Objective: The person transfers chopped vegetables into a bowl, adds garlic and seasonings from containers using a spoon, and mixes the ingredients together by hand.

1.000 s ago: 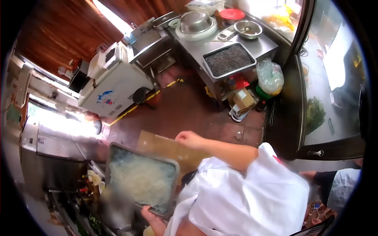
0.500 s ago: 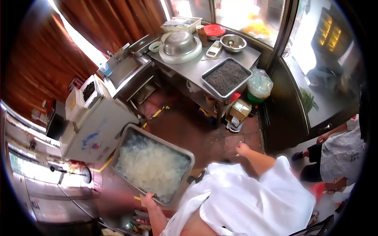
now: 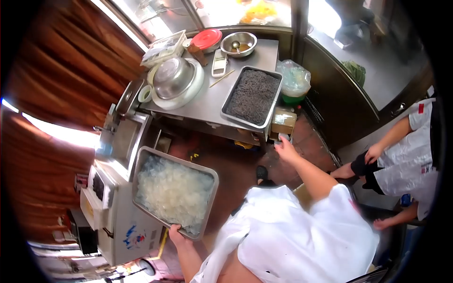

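A deep metal tray is in my left hand, which grips its near rim with curled fingers. Pale, translucent, jelly-like food pieces fill the tray. My right hand reaches out over the floor, below the near right corner of the steel table, its fingers loosely apart with nothing visible in them. Nearest to it is a cardboard box under the table. Above, on the table, a second metal tray holds a heap of dark, thin strands.
The steel table also bears an upturned metal bowl, a slicer, a steel bowl and a red lid. A sink and white chest stand left. A co-worker is at right.
I have come closer to the table, and the view has turned. My right hand has stretched forward toward the table's corner. The left hand keeps its grip on the tray.
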Tool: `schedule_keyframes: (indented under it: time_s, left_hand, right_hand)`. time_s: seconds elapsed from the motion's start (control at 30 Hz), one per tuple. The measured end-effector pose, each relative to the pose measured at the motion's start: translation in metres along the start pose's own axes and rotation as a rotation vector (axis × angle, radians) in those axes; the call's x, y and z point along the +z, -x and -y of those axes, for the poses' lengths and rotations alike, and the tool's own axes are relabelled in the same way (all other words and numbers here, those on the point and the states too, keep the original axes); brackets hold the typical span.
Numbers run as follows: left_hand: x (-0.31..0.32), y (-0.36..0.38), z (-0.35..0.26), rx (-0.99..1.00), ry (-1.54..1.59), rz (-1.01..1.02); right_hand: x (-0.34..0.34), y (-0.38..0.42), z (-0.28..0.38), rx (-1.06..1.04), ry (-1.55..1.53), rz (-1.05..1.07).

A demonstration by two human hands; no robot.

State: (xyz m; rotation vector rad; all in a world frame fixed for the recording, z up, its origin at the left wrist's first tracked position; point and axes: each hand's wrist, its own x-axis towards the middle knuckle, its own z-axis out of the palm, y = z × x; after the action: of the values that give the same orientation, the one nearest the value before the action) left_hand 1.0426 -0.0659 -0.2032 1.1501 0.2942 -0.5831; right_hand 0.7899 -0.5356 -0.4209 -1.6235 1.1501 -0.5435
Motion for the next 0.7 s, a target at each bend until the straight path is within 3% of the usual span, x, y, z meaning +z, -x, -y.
schedule_keyframes:
  time_s: [0.07, 0.13, 0.3, 0.4, 0.53, 0.7]
  left_hand:
    - [0.027, -0.029, -0.009, 0.014, -0.005, -0.005]
    - [0.048, -0.058, -0.018, 0.013, -0.014, 0.004]
    - [0.102, -0.139, -0.044, -0.005, -0.027, 0.061]
    - [0.123, -0.205, -0.061, -0.021, -0.031, 0.088]
    - [0.175, -0.318, -0.089, -0.031, -0.046, 0.24]
    - [0.23, -0.468, -0.123, -0.028, -0.157, 0.34]
  right_hand:
    - [0.027, -0.062, 0.054, -0.122, 0.013, -0.037]
    - [0.038, -0.107, 0.122, -0.068, -0.094, -0.019]
    - [0.063, -0.169, 0.175, 0.06, -0.246, -0.058]
    - [0.078, -0.172, 0.161, -0.038, -0.207, -0.052]
    - [0.105, -0.161, 0.123, 0.07, -0.211, -0.016]
    - [0.124, -0.155, 0.143, 0.182, -0.226, -0.212]
